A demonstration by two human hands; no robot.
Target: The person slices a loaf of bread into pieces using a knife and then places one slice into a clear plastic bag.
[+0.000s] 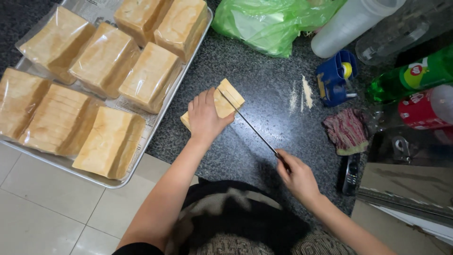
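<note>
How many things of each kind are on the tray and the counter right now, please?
Wrapped bread loaves on the tray: 8 (first)
Bread being cut under the left hand: 1
Knife in the right hand: 1
Bottles: 4 (green one)
Green bag: 1
Tape dispenser: 1
Cloth: 1
Total: 17

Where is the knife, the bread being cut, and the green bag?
knife (247, 123): head view, middle of the long thin blade.
bread being cut (231, 97): head view, bare top of the loaf past the left hand.
green bag (269, 21): head view, middle of the crumpled plastic.
</note>
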